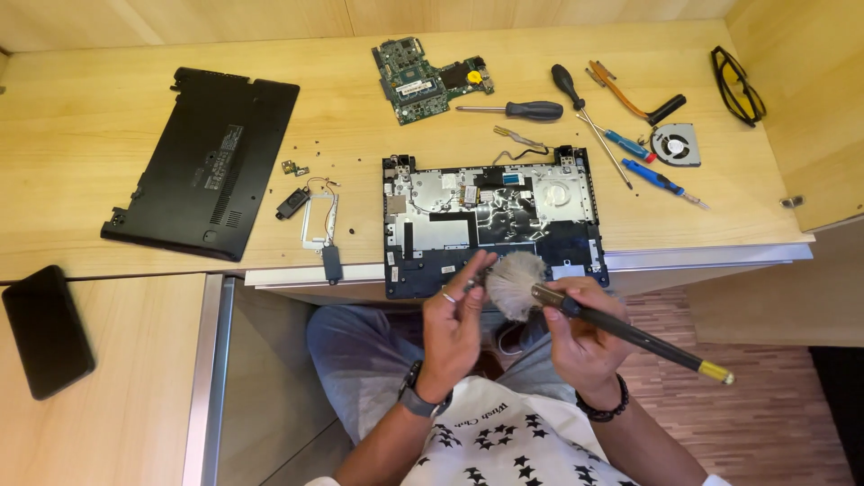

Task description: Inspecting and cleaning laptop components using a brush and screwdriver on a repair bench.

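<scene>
The near edge of the opened laptop chassis (490, 220) is hidden behind both hands, and whether the left fingertips pinch some small part is hard to make out. The left hand (454, 315) is half curled, fingertips touching the bristles of a brush (576, 310). The right hand (580, 337) is closed around the brush's dark handle. The brush has a pale, fluffy round head, a yellow-tipped handle end, and hovers over the chassis's front edge, above the person's lap

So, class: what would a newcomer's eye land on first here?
The fluffy brush, held in the right hand with the left hand fingering its bristles. Just beyond lies the opened laptop chassis at the desk edge. The green motherboard sits at the back.
</scene>
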